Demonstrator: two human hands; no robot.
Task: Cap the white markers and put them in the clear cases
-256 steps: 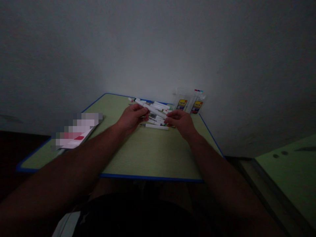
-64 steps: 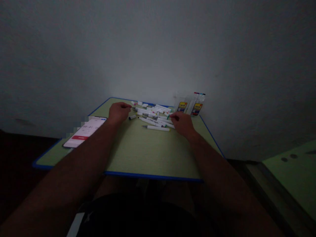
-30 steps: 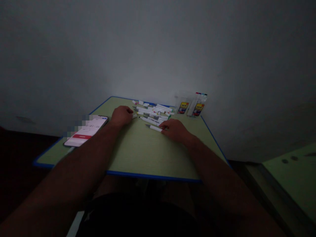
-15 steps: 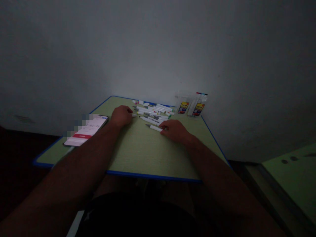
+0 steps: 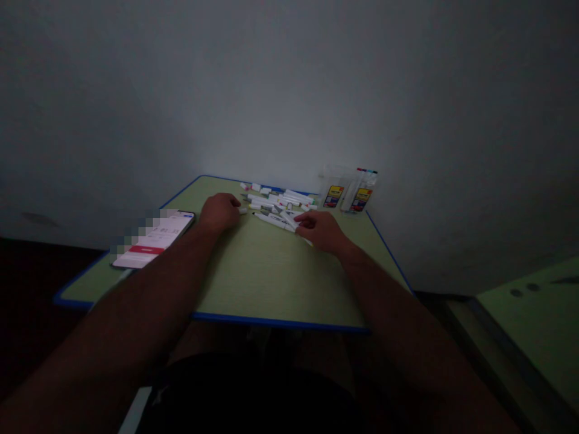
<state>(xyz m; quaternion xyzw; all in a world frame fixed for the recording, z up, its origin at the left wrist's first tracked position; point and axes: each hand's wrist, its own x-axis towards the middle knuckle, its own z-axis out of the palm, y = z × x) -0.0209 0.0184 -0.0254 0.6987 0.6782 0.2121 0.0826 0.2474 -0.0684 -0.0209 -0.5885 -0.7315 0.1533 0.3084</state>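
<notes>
My left hand (image 5: 219, 211) rests on the table left of the markers, its fingers curled closed. A small white marker cap (image 5: 243, 211) pokes out at its fingertips. My right hand (image 5: 322, 229) pinches a white marker (image 5: 289, 219) between thumb and fingers at the near right side of the pile. That marker slants, with a yellowish end showing below the hand. Just left of it lies another white marker (image 5: 266, 220) with a dark tip. Behind both hands spreads a loose pile of white markers (image 5: 265, 201), several uncapped with grey tips.
Loose white caps (image 5: 256, 187) lie at the table's back edge. Two clear plastic marker cases (image 5: 333, 196) stand at the back right, one holding several pens. A lit phone (image 5: 156, 241) lies at the left. The green table (image 5: 271, 283) has a blue rim, with a wall behind.
My right hand has lifted its marker and turned it, so the end that pointed left now points up toward the pile. My left hand keeps its place with the cap.
</notes>
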